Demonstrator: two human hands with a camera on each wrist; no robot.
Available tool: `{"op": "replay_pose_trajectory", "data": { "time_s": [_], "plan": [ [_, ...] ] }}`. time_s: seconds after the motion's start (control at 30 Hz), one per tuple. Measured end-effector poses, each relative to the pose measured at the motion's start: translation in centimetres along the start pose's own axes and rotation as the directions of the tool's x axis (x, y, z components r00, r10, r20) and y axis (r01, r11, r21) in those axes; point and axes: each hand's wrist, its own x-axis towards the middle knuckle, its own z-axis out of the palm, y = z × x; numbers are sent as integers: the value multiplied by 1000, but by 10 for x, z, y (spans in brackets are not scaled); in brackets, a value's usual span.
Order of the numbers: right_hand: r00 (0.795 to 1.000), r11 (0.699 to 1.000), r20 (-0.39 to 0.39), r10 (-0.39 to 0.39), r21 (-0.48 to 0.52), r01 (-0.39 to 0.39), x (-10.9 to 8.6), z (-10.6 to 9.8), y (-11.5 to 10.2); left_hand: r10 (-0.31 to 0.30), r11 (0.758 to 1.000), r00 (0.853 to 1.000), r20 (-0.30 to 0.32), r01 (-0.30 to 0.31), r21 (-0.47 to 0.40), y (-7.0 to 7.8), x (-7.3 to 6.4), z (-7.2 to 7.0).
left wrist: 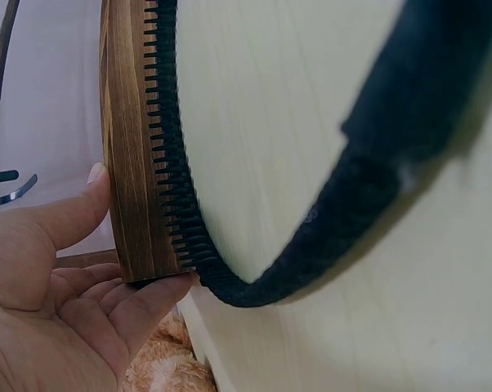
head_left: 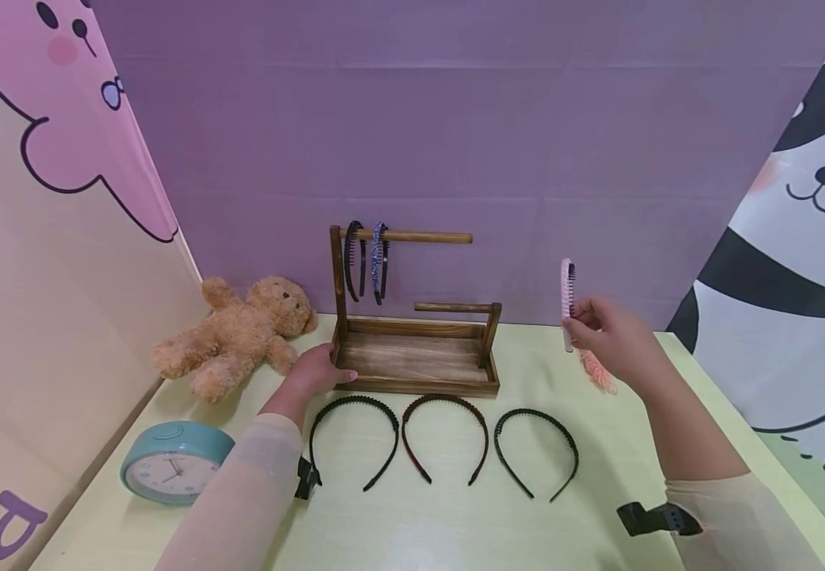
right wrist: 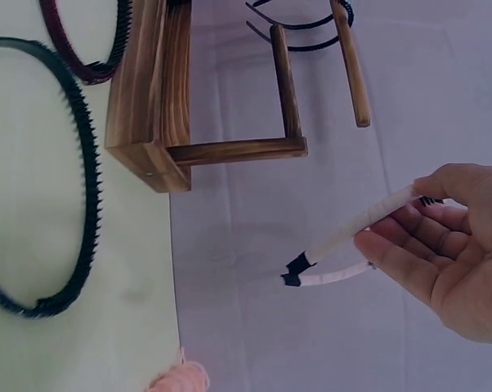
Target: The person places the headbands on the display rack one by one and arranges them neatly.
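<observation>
My left hand [head_left: 316, 370] grips the left front corner of a wooden rack [head_left: 412, 385], thumb over the tray's edge; the left wrist view shows its fingers round the tray's end. In my right hand [head_left: 615, 341] a pale pink headband [head_left: 566, 289] with dark comb teeth is pinched, raised to the right of the rack. Over the rack's upper bar [head_left: 430, 237] hang a black headband [head_left: 348, 262] and a glittery blue headband [head_left: 376, 252]. The lower bar [head_left: 448, 307] holds nothing. In front lie a black headband [head_left: 355, 399], a dark red headband [head_left: 444, 398] and a dark green headband [head_left: 572, 444].
A brown teddy bear [head_left: 241, 337] lies left of the rack, close to the left hand. Nearer, beside the left forearm, stands a teal clock [head_left: 177, 460]. A coral-pink yarn-like thing [head_left: 596, 373] lies partly behind the right hand. A purple backdrop [head_left: 412, 135] rises behind the table.
</observation>
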Motion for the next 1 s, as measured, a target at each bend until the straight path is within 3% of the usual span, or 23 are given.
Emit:
{"op": "replay_pose_trajectory", "data": {
  "time_s": [0.2,0.5,1.0],
  "plan": [
    [999,1000,-48,-12,7,12,21,1,-12,10,1000,1000,-4,-10,13,-1,0,-1],
    [996,993,-78,-54,105,62,54,10,-31,6,1000,1000,-11,-5,21,2,-2,-2],
    [987,939,-55,-152,305,162,105,43,-64,9,1000,1000,-18,-9,18,-3,5,0]
  ]
}}
